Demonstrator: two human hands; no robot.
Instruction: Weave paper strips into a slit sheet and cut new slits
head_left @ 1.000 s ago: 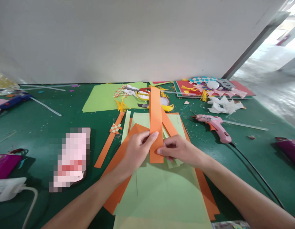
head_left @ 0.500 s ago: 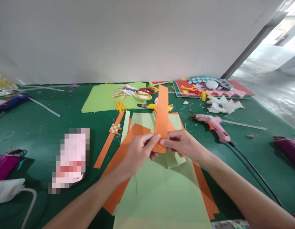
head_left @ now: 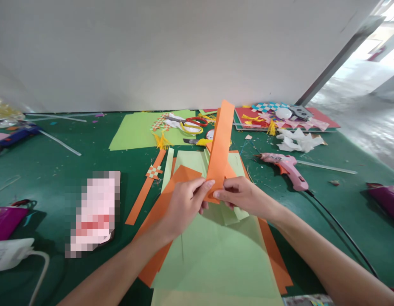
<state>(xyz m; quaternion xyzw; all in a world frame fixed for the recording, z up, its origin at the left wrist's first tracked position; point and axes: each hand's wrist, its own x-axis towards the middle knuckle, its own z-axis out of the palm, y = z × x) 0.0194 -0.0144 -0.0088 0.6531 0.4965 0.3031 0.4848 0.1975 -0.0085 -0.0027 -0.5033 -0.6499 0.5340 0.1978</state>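
Both my hands pinch the near end of an orange paper strip (head_left: 220,148), which looks folded lengthwise into layers and points away from me. My left hand (head_left: 189,204) has its thumb on top at the strip's left edge, fingers underneath. On the right edge, my right hand (head_left: 243,193) presses thumb against fingers. Beneath them lie light green paper sheets (head_left: 219,259) and orange paper sheets (head_left: 155,238). Left of the hands is a narrow orange strip with a small checkered woven patch (head_left: 153,171).
Scissors (head_left: 186,123) and a yellow utility knife (head_left: 197,141) lie beyond the strip. A pink glue gun (head_left: 284,163) with its cord is on the right, a blue glue gun (head_left: 17,136) far left. A blurred pink object (head_left: 97,212) lies left. A pale wall (head_left: 146,55) stands behind.
The strip's far end has swung slightly right and up, and its layers have spread a little apart at the left edge. Both hands keep their pinch in nearly the same place.
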